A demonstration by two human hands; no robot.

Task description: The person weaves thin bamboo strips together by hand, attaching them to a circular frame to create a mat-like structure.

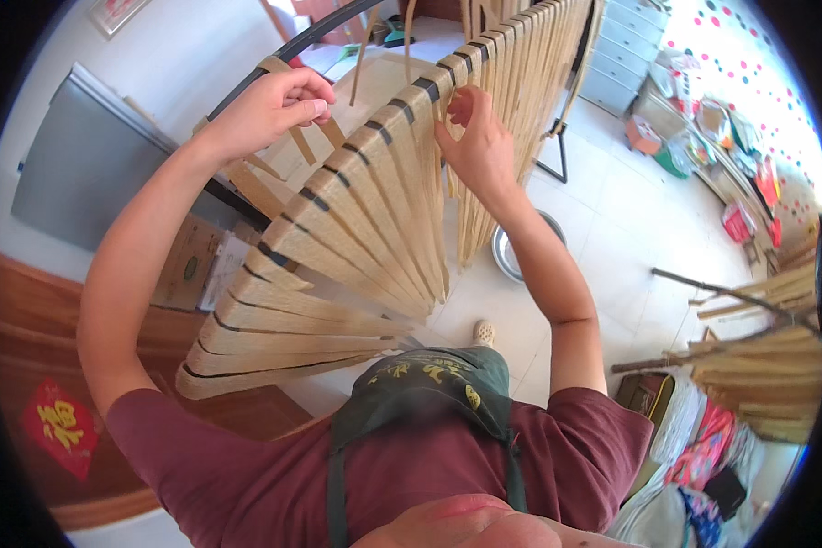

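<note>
A long black bar frame [426,89] wrapped with pale beige flat strips [365,224] slants across in front of me; the strips fan down towards my apron. Left of the bar, my left hand [269,114] is raised with bent fingers, its thumb close to the index finger. Loose beige strips [331,135] hang just below these fingers; whether one is pinched in them I cannot tell. Over the bar's right side is my right hand [484,151], fingers curled and thumb apart, close against the hanging strips. Nothing shows in its grasp.
A curved dark bar [315,41] arches behind my left hand. On the floor to the right stands a round metal basin [511,256]. Grey drawers [626,46] and piled goods [703,128] line the far right. Sticks with beige strips [763,365] and folded cloth [703,447] lie nearer.
</note>
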